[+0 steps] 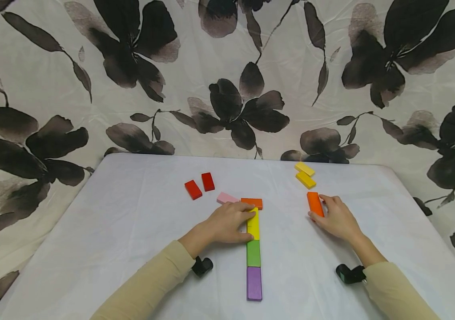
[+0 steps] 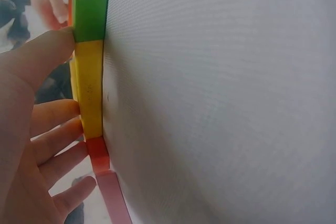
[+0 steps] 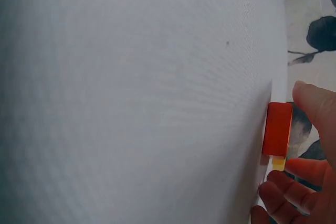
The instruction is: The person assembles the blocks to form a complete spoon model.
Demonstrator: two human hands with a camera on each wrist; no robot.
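Note:
A row of flat blocks runs toward me: purple [image 1: 254, 283], green [image 1: 253, 253] and yellow [image 1: 255, 226], topped by an orange block [image 1: 256, 203] set crosswise. A pink block [image 1: 226, 198] slants off to its left. My left hand [image 1: 227, 223] rests on the row, its spread fingers and thumb touching the yellow block. On the right, a separate orange block [image 1: 314, 203] lies near the fingers of my right hand [image 1: 339, 218]. In the right wrist view, that orange block [image 3: 278, 129] sits between thumb and index finger, with a gap at the thumb.
Two red blocks [image 1: 193, 190] lie at the back, left of centre. Two yellow blocks [image 1: 305, 180] lie behind the separate orange block, toward the table's far edge. A white cloth covers the table [image 1: 131, 213]; a floral curtain [image 1: 227, 58] hangs behind it.

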